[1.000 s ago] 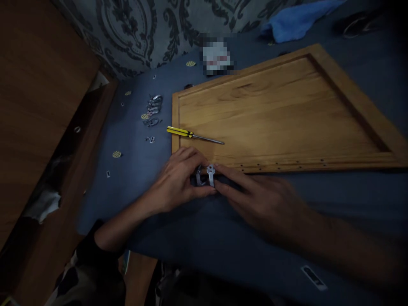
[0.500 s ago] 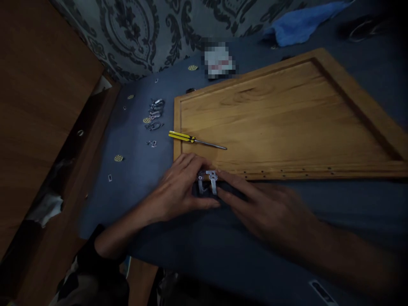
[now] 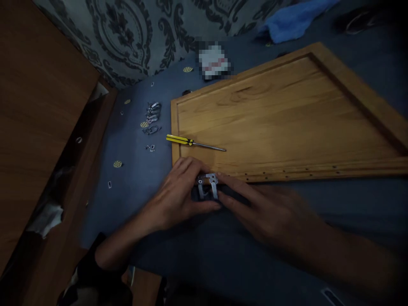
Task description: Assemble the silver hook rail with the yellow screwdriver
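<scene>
Both hands down on the blue-covered surface, pinching one small metal hinge between them. Left hand curled around its left side, fingers closed onto it; right hand coming in from the right with fingertips closed on the hinge's right edge. Hinge sitting right up against the near edge of the wooden cabinet door, close to its near-left corner, just left of a row of small holes along that edge. Can't tell whether the metal actually touches the wood, too dark.

Door lying flat, taking up most of the right and far side, long near edge running off frame to the right. Yellow screwdriver lying on the door's left end, handle right at the left edge, tip pointing right, near the hands but apart from them.

Open blue cloth left of the door, dotted with bits: cluster of spare hinges further back, small round perforated discs scattered around. Plenty of bare cloth near the body and to the right under the right forearm.

Tall brown wood panel closing off the left side. Patterned curtain at the far edge, blue rag at the far right.
</scene>
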Motion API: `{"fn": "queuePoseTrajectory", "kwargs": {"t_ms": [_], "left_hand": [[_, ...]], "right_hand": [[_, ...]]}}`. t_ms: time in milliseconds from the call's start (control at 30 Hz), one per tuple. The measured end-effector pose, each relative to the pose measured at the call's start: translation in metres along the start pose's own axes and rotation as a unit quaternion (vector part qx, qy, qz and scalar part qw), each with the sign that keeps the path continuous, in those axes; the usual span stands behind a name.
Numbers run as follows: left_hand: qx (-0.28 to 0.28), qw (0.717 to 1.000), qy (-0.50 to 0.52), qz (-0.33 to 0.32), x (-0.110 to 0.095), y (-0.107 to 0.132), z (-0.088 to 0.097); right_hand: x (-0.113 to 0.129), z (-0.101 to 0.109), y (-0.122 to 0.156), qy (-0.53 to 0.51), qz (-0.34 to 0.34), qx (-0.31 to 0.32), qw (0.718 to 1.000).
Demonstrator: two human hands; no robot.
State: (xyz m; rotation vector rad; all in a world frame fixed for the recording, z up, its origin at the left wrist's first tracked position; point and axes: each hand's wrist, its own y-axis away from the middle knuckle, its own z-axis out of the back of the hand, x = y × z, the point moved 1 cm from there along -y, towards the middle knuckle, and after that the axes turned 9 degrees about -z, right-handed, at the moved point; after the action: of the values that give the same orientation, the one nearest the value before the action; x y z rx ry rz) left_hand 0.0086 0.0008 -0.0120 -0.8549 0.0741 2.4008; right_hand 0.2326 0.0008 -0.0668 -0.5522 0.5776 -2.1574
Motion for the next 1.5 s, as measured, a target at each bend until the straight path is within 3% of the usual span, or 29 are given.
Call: {"fn": "queuePoseTrajectory", "kwargs": {"t_ms": [667, 967, 1233, 1500], "left_hand": [[0.000, 1.000, 0.027, 0.003, -0.006, 0.002, 0.000], [0.021, 0.999, 0.017, 0.019, -0.006, -0.002, 0.002], [0.041, 0.998, 0.016, 0.047, -0.007, -0.005, 0.001], [0.043, 0.998, 0.016, 0.045, -0.008, -0.006, 0.002]], "right_hand": [[0.001, 0.004, -0.004, 0.009, -0.004, 0.038, 0.999], [-0.002, -0.005, 0.014, -0.004, -0.031, 0.061, 0.998], [-0.008, -0.004, 0.015, -0.004, 0.008, 0.074, 0.997], [-0.005, -0.008, 0.021, -0.022, -0.033, 0.085, 0.996]]}}
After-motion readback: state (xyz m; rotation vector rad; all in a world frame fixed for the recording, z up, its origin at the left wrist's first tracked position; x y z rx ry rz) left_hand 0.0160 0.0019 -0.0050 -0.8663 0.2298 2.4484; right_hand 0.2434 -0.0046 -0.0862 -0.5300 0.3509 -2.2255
